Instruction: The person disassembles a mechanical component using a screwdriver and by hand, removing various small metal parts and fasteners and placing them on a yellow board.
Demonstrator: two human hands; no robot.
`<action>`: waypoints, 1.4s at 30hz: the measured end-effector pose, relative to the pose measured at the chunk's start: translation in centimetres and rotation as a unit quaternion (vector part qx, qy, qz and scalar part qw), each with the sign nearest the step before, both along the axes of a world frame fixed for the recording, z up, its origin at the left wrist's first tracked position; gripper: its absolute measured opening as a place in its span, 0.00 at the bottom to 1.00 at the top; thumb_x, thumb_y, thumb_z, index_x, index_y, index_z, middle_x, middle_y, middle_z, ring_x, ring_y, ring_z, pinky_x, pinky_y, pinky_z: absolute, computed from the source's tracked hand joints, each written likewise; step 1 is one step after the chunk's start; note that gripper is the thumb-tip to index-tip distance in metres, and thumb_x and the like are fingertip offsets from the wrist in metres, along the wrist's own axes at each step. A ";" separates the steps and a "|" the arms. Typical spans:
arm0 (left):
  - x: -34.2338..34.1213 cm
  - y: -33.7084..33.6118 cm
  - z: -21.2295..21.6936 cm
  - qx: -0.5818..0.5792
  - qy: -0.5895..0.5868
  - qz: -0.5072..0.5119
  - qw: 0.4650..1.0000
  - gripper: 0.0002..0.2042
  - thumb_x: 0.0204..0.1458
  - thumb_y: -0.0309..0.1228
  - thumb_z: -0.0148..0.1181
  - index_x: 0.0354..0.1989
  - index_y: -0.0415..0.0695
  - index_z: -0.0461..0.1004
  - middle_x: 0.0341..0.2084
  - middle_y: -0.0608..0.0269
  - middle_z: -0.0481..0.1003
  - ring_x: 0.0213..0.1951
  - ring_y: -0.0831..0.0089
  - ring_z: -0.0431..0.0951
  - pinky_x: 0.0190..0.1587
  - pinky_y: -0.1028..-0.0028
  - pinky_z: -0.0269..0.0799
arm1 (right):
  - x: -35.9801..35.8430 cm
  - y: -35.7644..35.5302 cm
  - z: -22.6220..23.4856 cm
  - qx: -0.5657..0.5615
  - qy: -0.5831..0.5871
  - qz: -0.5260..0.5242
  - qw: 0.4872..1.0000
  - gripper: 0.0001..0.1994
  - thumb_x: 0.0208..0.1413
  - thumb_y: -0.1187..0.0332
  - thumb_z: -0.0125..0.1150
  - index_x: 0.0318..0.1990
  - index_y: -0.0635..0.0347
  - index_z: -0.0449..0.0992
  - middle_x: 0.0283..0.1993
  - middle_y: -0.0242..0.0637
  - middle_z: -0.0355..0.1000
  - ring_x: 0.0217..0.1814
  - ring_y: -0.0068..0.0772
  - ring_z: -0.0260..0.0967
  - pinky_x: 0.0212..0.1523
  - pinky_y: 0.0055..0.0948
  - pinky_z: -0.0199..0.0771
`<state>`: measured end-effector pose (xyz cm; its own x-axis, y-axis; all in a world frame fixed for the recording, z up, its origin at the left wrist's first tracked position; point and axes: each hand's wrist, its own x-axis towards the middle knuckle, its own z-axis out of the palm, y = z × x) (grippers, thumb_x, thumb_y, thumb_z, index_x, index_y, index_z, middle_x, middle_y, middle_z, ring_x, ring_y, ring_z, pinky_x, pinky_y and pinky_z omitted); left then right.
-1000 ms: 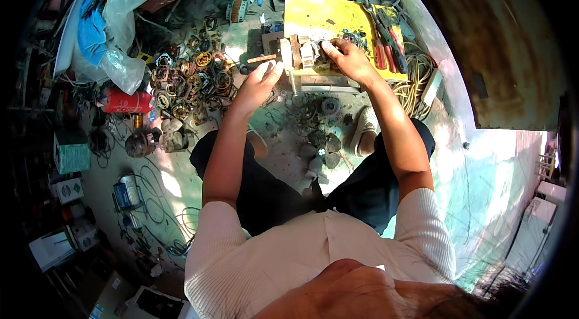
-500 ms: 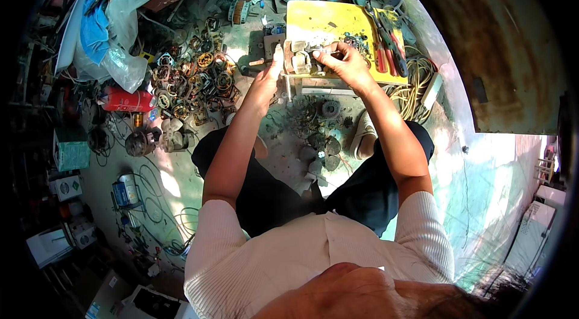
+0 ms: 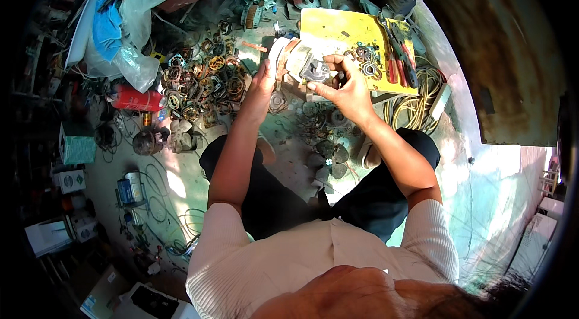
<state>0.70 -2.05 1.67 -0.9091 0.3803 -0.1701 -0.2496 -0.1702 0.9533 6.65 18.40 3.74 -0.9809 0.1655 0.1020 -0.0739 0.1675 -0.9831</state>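
Note:
Between my two hands is a partly stripped electric motor [image 3: 291, 60] with a copper-coloured winding and pale metal parts, held over the near left edge of a yellow board [image 3: 325, 24]. My left hand [image 3: 260, 88] is closed against the motor's left side, its fingers partly hidden behind it. At the other end, my right hand [image 3: 350, 92] has thumb and fingers bent around a grey metal end cover [image 3: 315, 70]. Small metal rings and loose parts [image 3: 369, 65] lie on the board, just beyond my right fingers. Tools with red handles [image 3: 393, 71] rest along its right side.
A heap of wound motor cores [image 3: 205, 80] covers the floor at left, near a red bottle-shaped object [image 3: 137, 99]. Coiled cable [image 3: 416, 92] lies right of the board. Fan-like discs [image 3: 333, 155] sit between my feet. Plastic sheeting [image 3: 142, 11] hangs at the far left.
The motor has tilted and come nearer, so its grey end cover now shows upward. My right hand has moved down onto that end. The whole view has shifted slightly.

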 end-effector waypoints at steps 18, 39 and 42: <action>-0.4 0.7 -0.3 0.142 -0.031 -0.010 0.989 0.36 0.60 0.62 0.38 0.66 0.45 0.57 0.62 0.60 0.64 0.63 0.66 0.64 0.65 0.61 0.59 | 0.5 -1.5 2.1 0.227 0.123 0.028 0.966 0.29 0.38 0.65 0.78 0.51 0.60 0.76 0.40 0.35 0.74 0.38 0.28 0.72 0.40 0.25 0.73; -1.2 -0.2 0.7 0.258 -0.315 0.096 0.908 0.42 0.46 0.72 0.43 0.61 0.53 0.67 0.57 0.63 0.70 0.59 0.63 0.68 0.67 0.44 0.36 | -1.4 1.5 1.7 -0.157 -0.153 0.078 0.973 0.12 0.66 0.65 0.51 0.51 0.62 0.70 0.35 0.27 0.71 0.37 0.16 0.64 0.35 0.19 0.65; -1.4 -0.5 1.0 0.284 -0.343 0.121 0.887 0.41 0.47 0.72 0.43 0.60 0.53 0.69 0.56 0.63 0.70 0.58 0.66 0.68 0.67 0.43 0.39 | -2.0 2.7 -0.1 -0.097 -0.101 0.133 0.981 0.11 0.66 0.64 0.51 0.47 0.62 0.73 0.36 0.26 0.71 0.35 0.20 0.63 0.38 0.21 0.65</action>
